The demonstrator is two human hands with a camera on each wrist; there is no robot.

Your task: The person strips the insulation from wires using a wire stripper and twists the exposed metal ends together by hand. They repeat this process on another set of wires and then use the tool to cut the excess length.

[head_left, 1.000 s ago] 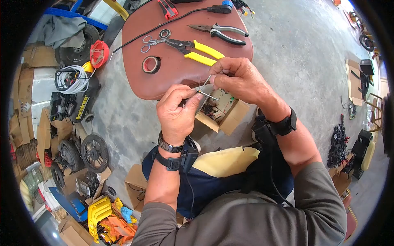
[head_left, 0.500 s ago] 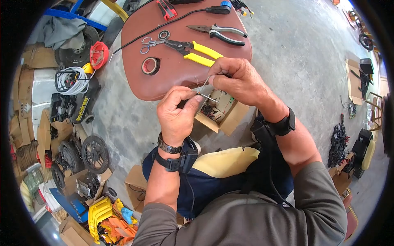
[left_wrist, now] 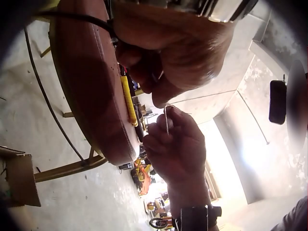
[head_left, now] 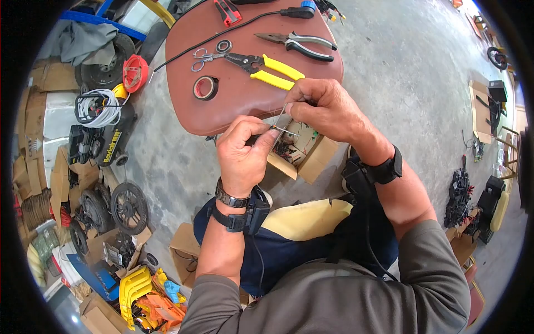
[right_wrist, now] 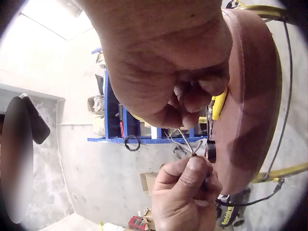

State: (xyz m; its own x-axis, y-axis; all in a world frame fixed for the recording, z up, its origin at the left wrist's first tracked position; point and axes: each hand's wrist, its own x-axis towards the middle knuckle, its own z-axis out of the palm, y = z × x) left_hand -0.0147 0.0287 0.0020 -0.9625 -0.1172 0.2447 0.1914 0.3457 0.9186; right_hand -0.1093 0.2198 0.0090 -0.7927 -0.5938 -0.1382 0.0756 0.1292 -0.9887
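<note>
My left hand (head_left: 240, 151) pinches the end of a dark cable between thumb and forefinger, and several thin wires (right_wrist: 186, 144) fan out from the grip. One pale wire (head_left: 289, 132) sticks out to the right over the open carton. Higher and to the right, my right hand (head_left: 328, 111) pinches another wire between thumb and index finger, drawn straight between the two hands. From the left hand the black cable (left_wrist: 79, 16) trails away in the left wrist view. Both hands are just in front of a brown padded seat (head_left: 183, 114).
On the seat lie yellow-handled wire strippers (head_left: 281, 68), pliers (head_left: 311, 45), scissors (head_left: 201, 58), a roll of black tape (head_left: 205, 88) and a red cutter (head_left: 227, 12). Below the hands stands an open carton (head_left: 317, 158) with small parts. Wheels and boxes crowd the left floor.
The hands keep almost the same place and grip on the wires. The pale wire's free end shifts slightly, and the view sways a little.
</note>
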